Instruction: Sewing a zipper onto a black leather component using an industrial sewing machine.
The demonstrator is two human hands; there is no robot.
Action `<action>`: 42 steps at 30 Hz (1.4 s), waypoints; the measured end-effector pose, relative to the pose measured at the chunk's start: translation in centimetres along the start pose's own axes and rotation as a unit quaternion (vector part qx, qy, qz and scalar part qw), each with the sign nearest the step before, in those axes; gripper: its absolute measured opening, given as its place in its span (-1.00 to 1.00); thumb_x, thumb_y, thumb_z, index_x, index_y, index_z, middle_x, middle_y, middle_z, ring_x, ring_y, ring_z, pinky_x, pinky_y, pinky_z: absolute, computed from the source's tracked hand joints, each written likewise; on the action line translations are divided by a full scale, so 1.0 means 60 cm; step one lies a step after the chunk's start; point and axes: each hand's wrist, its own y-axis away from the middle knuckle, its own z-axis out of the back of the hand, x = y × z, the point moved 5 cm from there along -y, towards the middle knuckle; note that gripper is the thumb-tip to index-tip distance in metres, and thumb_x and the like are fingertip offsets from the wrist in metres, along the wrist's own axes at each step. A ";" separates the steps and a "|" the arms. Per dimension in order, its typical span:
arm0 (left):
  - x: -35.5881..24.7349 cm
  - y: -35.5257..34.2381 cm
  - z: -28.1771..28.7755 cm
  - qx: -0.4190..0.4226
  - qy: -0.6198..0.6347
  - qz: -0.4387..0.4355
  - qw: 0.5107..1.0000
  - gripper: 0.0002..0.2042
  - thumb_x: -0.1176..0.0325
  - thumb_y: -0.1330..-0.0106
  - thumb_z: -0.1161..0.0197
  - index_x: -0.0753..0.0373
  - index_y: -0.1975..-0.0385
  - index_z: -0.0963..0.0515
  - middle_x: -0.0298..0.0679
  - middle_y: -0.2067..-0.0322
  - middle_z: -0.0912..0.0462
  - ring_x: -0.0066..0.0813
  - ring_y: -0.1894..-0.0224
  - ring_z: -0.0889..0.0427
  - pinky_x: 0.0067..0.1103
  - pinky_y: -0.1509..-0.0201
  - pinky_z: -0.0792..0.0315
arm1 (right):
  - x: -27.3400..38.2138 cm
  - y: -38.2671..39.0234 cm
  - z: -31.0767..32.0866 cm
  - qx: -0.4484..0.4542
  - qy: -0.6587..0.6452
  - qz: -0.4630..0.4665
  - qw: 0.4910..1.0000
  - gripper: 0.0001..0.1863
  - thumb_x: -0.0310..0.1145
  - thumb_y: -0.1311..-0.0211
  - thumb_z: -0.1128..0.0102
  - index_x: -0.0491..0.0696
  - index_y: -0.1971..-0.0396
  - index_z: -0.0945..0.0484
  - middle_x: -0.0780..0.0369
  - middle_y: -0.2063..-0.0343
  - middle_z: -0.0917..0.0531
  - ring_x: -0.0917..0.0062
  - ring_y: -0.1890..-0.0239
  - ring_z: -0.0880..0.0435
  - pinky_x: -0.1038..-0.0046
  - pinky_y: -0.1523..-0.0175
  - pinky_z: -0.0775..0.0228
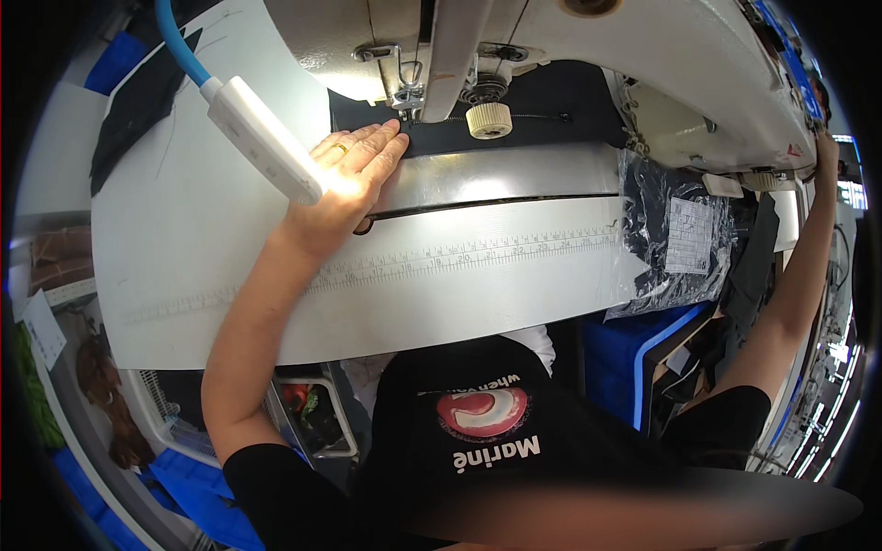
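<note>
My left hand [347,179] lies flat with its fingers stretched out and close together. A ring is on one finger. Its fingertips rest on the left end of a black cloth [542,130], right beside the presser foot [408,99] of a white sewing machine [680,83]. Along the cloth runs a thin line that looks like a zipper [542,117]. At the far right rim my right hand [826,147] is raised at the outer end of the machine. It is small and partly hidden there, and its fingers cannot be made out.
A lamp [262,138] on a blue flexible neck hangs over my left hand. On the white table [211,220] lie a dark cloth piece [142,115] and a clear plastic bag [675,239] with dark contents. Below stand a blue bin [611,367] and a white basket [317,413].
</note>
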 end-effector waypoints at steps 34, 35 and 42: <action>0.020 -0.005 -0.013 -0.011 0.024 0.010 1.000 -0.74 0.52 0.01 -0.38 0.30 0.26 -0.61 -0.13 0.21 -0.71 -0.29 0.16 -0.71 -0.48 0.05 -0.57 | -0.004 0.015 -0.017 0.013 -0.075 -0.015 0.997 -0.52 -0.13 -0.35 0.03 -0.15 -0.11 -0.47 0.08 -0.04 -0.57 0.34 -0.08 -0.55 0.35 -0.17 -0.36; 0.019 -0.005 -0.015 -0.003 0.018 0.004 1.000 -0.74 0.52 0.01 -0.38 0.30 0.26 -0.61 -0.13 0.21 -0.71 -0.29 0.16 -0.71 -0.48 0.05 -0.57 | -0.002 0.016 -0.017 0.013 -0.076 -0.015 0.997 -0.52 -0.12 -0.36 0.03 -0.15 -0.11 -0.47 0.08 -0.04 -0.57 0.34 -0.08 -0.55 0.35 -0.17 -0.36; 0.031 -0.002 -0.021 -0.008 0.012 0.000 1.000 -0.74 0.51 0.01 -0.38 0.30 0.27 -0.60 -0.11 0.24 -0.71 -0.28 0.17 -0.71 -0.46 0.07 -0.58 | -0.003 0.017 -0.016 0.014 -0.073 -0.012 0.997 -0.50 -0.10 -0.36 0.03 -0.16 -0.11 -0.45 0.08 -0.05 -0.56 0.34 -0.08 -0.55 0.35 -0.18 -0.36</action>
